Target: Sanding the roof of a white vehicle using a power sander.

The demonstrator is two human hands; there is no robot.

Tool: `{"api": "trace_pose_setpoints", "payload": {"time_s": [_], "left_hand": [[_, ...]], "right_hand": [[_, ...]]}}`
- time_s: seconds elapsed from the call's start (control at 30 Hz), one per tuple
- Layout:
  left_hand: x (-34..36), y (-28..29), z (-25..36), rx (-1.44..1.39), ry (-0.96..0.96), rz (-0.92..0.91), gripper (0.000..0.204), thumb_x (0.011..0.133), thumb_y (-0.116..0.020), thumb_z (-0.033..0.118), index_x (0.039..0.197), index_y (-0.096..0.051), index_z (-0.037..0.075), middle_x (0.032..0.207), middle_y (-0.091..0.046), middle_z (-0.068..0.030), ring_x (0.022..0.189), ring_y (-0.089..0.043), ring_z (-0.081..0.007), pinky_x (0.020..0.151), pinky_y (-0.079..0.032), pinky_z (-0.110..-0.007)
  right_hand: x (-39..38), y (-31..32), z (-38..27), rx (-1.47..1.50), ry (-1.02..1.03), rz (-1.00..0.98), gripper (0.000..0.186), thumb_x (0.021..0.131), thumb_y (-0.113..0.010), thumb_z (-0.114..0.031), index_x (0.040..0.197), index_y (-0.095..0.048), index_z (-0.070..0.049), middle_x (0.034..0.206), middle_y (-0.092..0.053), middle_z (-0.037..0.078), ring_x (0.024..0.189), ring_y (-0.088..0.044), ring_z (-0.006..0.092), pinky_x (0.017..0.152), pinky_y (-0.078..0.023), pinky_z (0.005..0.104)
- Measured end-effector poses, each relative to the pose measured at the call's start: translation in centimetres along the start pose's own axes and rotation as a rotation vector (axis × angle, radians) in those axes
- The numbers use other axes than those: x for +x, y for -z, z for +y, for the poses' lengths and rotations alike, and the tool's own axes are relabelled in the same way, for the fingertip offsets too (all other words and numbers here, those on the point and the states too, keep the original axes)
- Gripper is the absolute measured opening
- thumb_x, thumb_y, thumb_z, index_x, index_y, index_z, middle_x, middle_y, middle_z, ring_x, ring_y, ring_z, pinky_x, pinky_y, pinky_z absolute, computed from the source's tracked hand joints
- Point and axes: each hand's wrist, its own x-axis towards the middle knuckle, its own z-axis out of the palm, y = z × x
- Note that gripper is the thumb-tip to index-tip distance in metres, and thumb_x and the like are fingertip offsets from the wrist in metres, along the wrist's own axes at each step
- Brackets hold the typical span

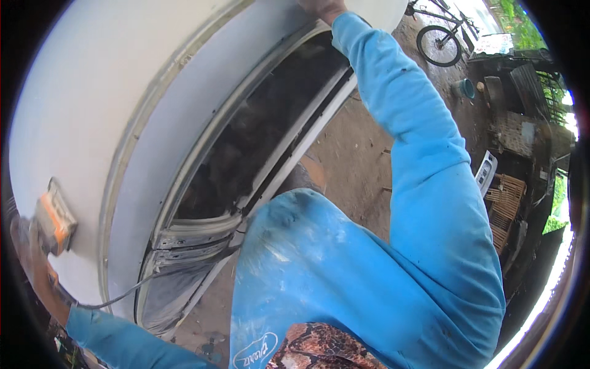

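On the left, my left hand (38, 261) is closed around an orange and grey power sander (56, 221), which rests against the white vehicle roof (74, 111). A thin dark cord (126, 294) runs from beside that hand across the vehicle's side. My right arm reaches up in a blue sleeve to the top edge of the view. There my right hand (324, 6) touches the upper body of the vehicle; its fingers are cut off by the frame. Below the roof lies a dark side window (264, 123) in a dusty, whitish frame.
Bare dirt floor (350, 166) lies beside the vehicle. At the upper right stand a bicycle (439, 44) and a blue-green bucket (465, 88). A slatted wooden or bamboo piece (507, 206) and a white panel (486, 171) are along the right side.
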Motion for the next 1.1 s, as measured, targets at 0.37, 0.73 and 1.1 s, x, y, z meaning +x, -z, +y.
{"api": "trace_pose_setpoints", "payload": {"time_s": [0.37, 0.73, 1.1], "left_hand": [[-2.6, -14.4, 37.0, 0.149, -0.533, -0.080, 0.055, 0.085, -0.073, 0.019, 0.133, -0.048, 0.009, 0.123, -0.066, -0.0248, 0.114, -0.064, -0.0444, 0.099, -0.050, -0.049], [4.6, -25.3, 56.4, 0.028, -0.918, -0.215, 0.049, 0.080, -0.075, 0.024, 0.121, -0.054, 0.007, 0.112, -0.072, -0.0197, 0.104, -0.069, -0.0417, 0.091, -0.054, -0.047], [11.5, -32.7, 67.1, 0.169, -1.116, -0.072, 0.066, 0.074, -0.088, 0.047, 0.121, -0.071, 0.004, 0.109, -0.074, -0.0242, 0.100, -0.072, -0.0376, 0.088, -0.058, -0.045]], "right_hand": [[0.0, 3.0, -2.5, 0.267, -0.096, -0.063, 0.027, 0.089, -0.073, -0.020, 0.072, -0.062, -0.002, 0.074, -0.060, 0.015, 0.074, -0.058, 0.0345, 0.071, -0.049, 0.0437], [-1.1, 3.9, -0.5, 0.595, -0.017, 0.015, 0.017, 0.081, -0.076, -0.010, 0.079, -0.060, -0.005, 0.087, -0.061, 0.014, 0.084, -0.058, 0.0374, 0.075, -0.049, 0.0457], [-0.9, 3.8, 0.1, 0.682, -0.045, 0.018, 0.022, 0.081, -0.080, -0.012, 0.075, -0.058, -0.010, 0.084, -0.059, 0.006, 0.076, -0.057, 0.0278, 0.065, -0.047, 0.0383]]}}
